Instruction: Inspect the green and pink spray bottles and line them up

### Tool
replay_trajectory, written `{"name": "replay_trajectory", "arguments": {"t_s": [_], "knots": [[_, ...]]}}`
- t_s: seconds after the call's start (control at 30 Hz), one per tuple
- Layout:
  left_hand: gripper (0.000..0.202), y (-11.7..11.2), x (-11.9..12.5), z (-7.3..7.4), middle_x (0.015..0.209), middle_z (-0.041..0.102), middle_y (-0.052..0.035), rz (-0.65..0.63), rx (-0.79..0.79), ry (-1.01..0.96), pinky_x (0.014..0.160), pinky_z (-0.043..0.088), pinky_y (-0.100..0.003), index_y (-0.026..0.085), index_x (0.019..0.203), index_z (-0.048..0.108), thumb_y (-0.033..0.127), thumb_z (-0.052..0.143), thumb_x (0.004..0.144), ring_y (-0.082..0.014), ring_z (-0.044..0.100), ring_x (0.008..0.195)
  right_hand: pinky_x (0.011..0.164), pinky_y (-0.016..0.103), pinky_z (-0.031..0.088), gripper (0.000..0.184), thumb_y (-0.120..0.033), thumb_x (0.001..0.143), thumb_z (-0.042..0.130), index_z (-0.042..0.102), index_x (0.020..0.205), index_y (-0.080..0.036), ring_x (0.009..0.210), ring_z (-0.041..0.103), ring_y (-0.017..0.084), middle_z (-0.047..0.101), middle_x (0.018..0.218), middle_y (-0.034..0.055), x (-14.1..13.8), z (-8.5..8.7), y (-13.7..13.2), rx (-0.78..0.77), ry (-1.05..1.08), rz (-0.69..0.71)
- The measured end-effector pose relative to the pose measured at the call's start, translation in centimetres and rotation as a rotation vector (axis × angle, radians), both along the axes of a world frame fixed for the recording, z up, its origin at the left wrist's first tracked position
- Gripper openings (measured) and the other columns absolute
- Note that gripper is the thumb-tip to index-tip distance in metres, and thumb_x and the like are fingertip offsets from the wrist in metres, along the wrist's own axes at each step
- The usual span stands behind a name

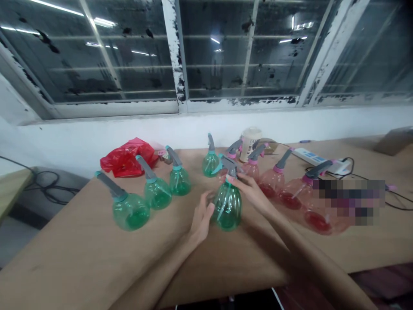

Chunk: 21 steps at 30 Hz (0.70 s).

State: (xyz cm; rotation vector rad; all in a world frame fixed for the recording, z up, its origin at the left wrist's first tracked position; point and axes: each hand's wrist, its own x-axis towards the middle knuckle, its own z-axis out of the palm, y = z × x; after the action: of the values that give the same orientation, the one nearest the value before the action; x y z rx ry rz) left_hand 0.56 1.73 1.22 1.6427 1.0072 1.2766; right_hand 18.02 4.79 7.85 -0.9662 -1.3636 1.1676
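Note:
A green spray bottle with a grey trigger head and teal collar stands upright in front of me. My right hand has its fingers closed around the bottle's neck, just under the head. Against the bottle's left side is my left hand, its fingers loosely curved and apart; whether they touch the body I cannot tell. To the left are three more green spray bottles: a near one, a middle one and a farther one. Another green spray bottle stands behind the held one.
Several pink spray bottles line the right side, the nearest partly covered by a blurred patch. At the back are a red plastic bag and a paper cup. A white power strip with black cables lies at right. Windows stand behind the table.

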Motion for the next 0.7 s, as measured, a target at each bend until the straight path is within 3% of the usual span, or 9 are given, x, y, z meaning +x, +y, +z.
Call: {"name": "replay_trajectory", "arguments": {"t_s": [0.13,0.27,0.47,0.6,0.7], "knots": [[0.053,-1.5,0.9,0.1,0.124,0.054,-0.0066,-0.189,-0.029,-0.009,0.096,0.039,-0.037,0.023,0.128,0.038,0.047,0.055,0.083,-0.0239,0.051,0.113,0.082,0.034,0.045,0.038,-0.048,0.074,0.065,0.068,0.098,-0.019,0.083,0.063,0.020,0.069,0.091,0.0039,-1.1,-1.2,-0.4,-0.113,0.098,0.015],[0.054,-2.1,1.0,0.3,0.115,0.057,-0.0060,-0.181,-0.044,-0.029,0.090,0.041,-0.035,0.022,0.123,0.040,0.048,0.059,0.080,-0.0233,0.054,0.106,0.079,0.034,0.048,0.038,-0.045,0.071,0.068,0.067,0.099,-0.020,0.079,0.064,0.020,0.069,0.092,0.0040,-1.5,-1.4,-0.6,-0.195,0.234,0.039],[0.055,-1.7,0.7,0.2,0.104,0.061,-0.0052,-0.266,-0.072,0.008,0.082,0.043,-0.034,0.021,0.118,0.044,0.054,0.059,0.077,-0.0227,0.058,0.093,0.084,0.035,0.049,0.034,-0.041,0.073,0.066,0.065,0.099,-0.019,0.098,0.062,0.022,0.068,0.103,0.0072,-1.5,-0.9,0.5,-0.422,0.380,0.244],[0.056,-1.3,0.5,0.3,0.100,0.063,-0.0056,-0.236,-0.099,0.028,0.080,0.044,-0.033,0.019,0.115,0.046,0.060,0.053,0.078,-0.0224,0.059,0.090,0.093,0.035,0.045,0.025,-0.024,0.070,0.062,0.067,0.093,-0.018,0.101,0.062,0.021,0.068,0.102,0.0050,-1.6,-1.5,1.8,-0.372,0.457,0.360],[0.051,-0.9,0.3,0.3,0.094,0.064,-0.0045,-0.180,-0.071,0.081,0.079,0.044,-0.032,0.018,0.109,0.053,0.061,0.039,0.085,-0.0213,0.059,0.087,0.098,0.034,0.041,0.028,-0.015,0.065,0.056,0.067,0.090,-0.015,0.102,0.061,0.020,0.069,0.101,0.0049,-1.5,-1.8,3.0,-0.338,0.494,0.442]]}}
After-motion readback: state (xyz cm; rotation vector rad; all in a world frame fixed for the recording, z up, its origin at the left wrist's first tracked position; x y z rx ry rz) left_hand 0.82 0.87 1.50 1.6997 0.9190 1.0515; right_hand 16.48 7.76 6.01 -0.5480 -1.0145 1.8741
